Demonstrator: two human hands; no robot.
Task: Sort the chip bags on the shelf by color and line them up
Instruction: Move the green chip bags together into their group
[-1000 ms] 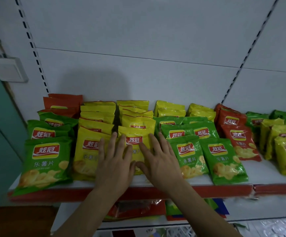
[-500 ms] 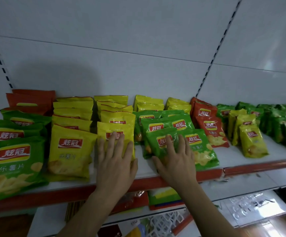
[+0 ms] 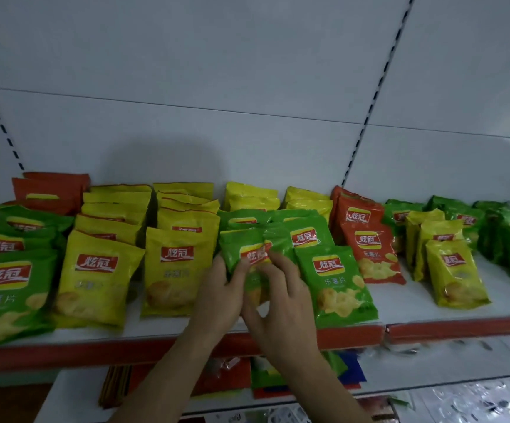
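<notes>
Chip bags on the shelf (image 3: pixel 430 315) stood half sorted: yellow rows formed, greens and reds scattered; both my grips, left (image 3: pixel 217 300) and right (image 3: pixel 281 303), clasped a front-edge green bag (image 3: pixel 244 251).

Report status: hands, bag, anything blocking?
Left hand and right hand both grip one green bag, front of the shelf. Green front bag touches it on the right; yellow front bag close on the left.
</notes>
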